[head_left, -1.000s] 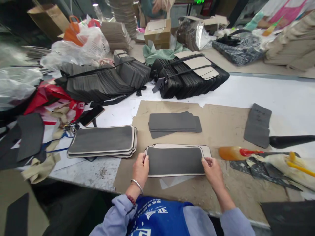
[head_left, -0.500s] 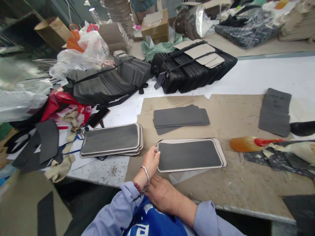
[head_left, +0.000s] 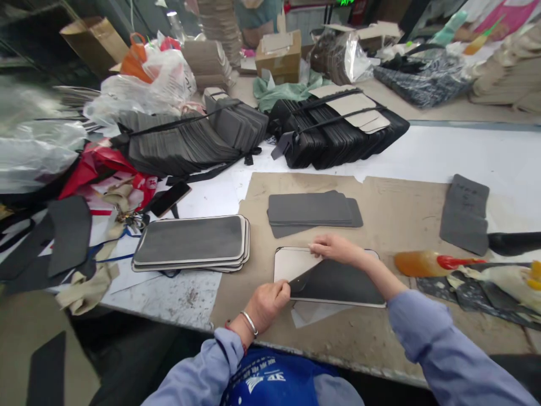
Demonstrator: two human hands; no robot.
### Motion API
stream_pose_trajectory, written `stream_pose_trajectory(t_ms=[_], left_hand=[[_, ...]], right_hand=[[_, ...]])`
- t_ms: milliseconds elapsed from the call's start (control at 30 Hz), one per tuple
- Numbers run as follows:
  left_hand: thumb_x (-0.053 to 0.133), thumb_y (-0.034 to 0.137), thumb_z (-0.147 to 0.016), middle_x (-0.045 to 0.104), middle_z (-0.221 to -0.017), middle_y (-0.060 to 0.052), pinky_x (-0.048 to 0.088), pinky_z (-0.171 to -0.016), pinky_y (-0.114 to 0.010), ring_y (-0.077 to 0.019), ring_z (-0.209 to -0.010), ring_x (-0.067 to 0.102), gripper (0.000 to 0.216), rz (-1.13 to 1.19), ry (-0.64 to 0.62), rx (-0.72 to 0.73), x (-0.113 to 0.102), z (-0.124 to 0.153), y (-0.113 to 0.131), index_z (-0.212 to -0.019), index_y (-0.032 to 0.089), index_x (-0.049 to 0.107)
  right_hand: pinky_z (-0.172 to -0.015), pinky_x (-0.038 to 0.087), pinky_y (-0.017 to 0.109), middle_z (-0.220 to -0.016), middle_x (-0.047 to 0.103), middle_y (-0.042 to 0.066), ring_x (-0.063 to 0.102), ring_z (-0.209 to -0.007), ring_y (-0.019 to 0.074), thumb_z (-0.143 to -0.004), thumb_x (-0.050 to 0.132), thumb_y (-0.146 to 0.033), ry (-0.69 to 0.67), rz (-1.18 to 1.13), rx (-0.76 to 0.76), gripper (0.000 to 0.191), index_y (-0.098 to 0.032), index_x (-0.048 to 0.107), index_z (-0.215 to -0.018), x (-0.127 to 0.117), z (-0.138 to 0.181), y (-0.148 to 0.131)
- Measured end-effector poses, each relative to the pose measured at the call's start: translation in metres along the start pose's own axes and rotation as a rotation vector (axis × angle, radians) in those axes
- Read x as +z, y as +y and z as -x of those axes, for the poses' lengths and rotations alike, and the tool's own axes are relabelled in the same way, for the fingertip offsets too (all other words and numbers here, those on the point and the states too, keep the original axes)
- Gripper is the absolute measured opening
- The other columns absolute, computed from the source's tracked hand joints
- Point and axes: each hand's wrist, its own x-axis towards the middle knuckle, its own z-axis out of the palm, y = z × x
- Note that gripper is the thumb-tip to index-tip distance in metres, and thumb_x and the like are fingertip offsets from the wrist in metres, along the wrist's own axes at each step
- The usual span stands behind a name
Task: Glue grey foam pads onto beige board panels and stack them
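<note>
In front of me on the brown cardboard sheet (head_left: 393,203) lies a beige panel (head_left: 289,262) with a dark grey foam piece (head_left: 342,285) on it. The foam's left end is lifted off the panel. My left hand (head_left: 268,299) is closed, pinching the foam's lower left corner. My right hand (head_left: 333,248) reaches across and pinches the foam's upper left edge. A small stack of loose dark grey foam pieces (head_left: 313,211) lies just beyond. To the left sits a stack of finished panels (head_left: 192,242).
Strapped bundles of grey pieces (head_left: 181,141) and black pieces (head_left: 338,132) lie at the back. An orange glue bottle (head_left: 422,262) and scraps sit right; another grey piece (head_left: 465,214) lies far right. A phone (head_left: 167,199), bags and cloth crowd the left.
My right hand came from my lap up to the foam's top edge. Both hands have peeled the foam's left end off the beige panel, baring it.
</note>
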Motion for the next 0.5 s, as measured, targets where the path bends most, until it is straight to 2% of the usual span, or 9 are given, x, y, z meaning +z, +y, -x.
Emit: stream_pose_trajectory(t_ms=[100,200,367,500], left_hand=[[0.029,0.002,-0.08,0.066,-0.083,-0.01,0.047,-0.05,-0.023,-0.0133,-0.059,0.059,0.031,-0.021,0.017,0.025,-0.005,-0.008,0.005,-0.106,0.014,0.041],[0.028,0.002,-0.079,0.063,-0.076,-0.007,0.046,-0.047,-0.022,-0.0124,-0.054,0.056,0.029,-0.02,0.009,0.018,-0.022,-0.02,0.017,-0.104,0.012,0.041],[0.04,0.003,-0.079,0.057,-0.064,-0.001,0.04,-0.041,-0.021,-0.0111,-0.049,0.05,0.022,-0.07,0.01,0.022,-0.075,-0.034,0.041,-0.099,0.01,0.043],[0.039,0.006,-0.08,0.059,-0.067,-0.003,0.044,-0.045,-0.021,-0.0112,-0.051,0.053,0.025,-0.079,-0.027,-0.078,-0.121,-0.022,0.046,-0.104,0.011,0.043]], right_hand=[[-0.047,0.036,0.023,-0.045,0.054,0.0,0.046,-0.044,0.0106,-0.065,0.058,-0.041,-0.211,0.037,0.038,0.03,-0.017,0.055,-0.047,0.001,-0.023,0.006],[-0.042,0.034,0.023,-0.039,0.05,-0.001,0.043,-0.038,0.0102,-0.063,0.059,-0.036,-0.314,0.078,0.062,0.029,-0.018,0.051,-0.042,0.011,-0.029,0.018],[-0.048,0.04,0.024,-0.051,0.059,0.001,0.053,-0.046,0.0127,-0.074,0.045,-0.042,-0.341,0.135,-0.004,0.031,-0.019,0.049,-0.053,0.02,-0.025,0.037],[-0.059,0.04,0.027,-0.049,0.057,0.0,0.051,-0.049,0.014,-0.078,0.041,-0.042,-0.244,0.269,-0.12,0.033,-0.02,0.049,-0.054,0.024,-0.022,0.045]])
